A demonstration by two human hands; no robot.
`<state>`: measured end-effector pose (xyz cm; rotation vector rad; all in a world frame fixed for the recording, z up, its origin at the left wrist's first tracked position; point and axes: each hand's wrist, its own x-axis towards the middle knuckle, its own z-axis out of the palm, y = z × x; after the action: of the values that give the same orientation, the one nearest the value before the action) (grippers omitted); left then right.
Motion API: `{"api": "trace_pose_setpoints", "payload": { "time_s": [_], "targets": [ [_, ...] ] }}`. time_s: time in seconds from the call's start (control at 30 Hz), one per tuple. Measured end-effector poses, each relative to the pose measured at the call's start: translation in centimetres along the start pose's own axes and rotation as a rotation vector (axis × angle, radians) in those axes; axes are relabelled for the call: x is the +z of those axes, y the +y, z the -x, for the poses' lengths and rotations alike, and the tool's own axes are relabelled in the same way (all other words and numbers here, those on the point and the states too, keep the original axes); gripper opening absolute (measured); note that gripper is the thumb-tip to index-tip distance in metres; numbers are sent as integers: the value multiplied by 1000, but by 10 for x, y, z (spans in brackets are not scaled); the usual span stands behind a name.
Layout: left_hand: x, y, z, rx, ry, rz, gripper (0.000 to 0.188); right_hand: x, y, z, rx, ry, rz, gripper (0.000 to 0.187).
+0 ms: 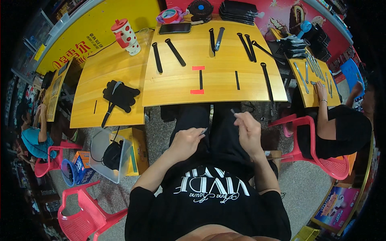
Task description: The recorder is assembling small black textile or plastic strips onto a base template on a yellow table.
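Over my lap, just off the table's front edge, both hands are raised apart from each other. My left hand is closed in a pinch, with a small grey tip sticking out between thumb and fingers. My right hand is likewise closed, and another small grey tip shows at its fingertips. Whether these are two pieces or ends of one strap, I cannot tell. Ahead on the wooden table lie several black straps with slotted heads, one grey strap, and a short black strip between two red tape marks.
At the back are a phone, a small fan and a black stack. A spotted cup and bundled black gloves occupy the left table. People sit at both sides; pink chairs and a clear bin stand around.
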<state>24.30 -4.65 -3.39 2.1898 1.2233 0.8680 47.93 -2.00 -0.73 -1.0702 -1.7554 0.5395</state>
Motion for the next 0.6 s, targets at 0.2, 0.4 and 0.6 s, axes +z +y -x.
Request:
{"api": "trace_pose_setpoints", "payload": {
  "time_s": [0.2, 0.4, 0.6],
  "targets": [
    [7, 5, -3, -61, 35, 314, 21, 29, -24, 28, -66, -193, 11, 26],
    [-1, 7, -1, -307, -183, 612, 23, 22, -28, 21, -124, -165, 91, 25],
    [0, 8, -1, -288, -252, 774, 29, 14, -24, 16, -277, -198, 183, 25]
  ]
}}
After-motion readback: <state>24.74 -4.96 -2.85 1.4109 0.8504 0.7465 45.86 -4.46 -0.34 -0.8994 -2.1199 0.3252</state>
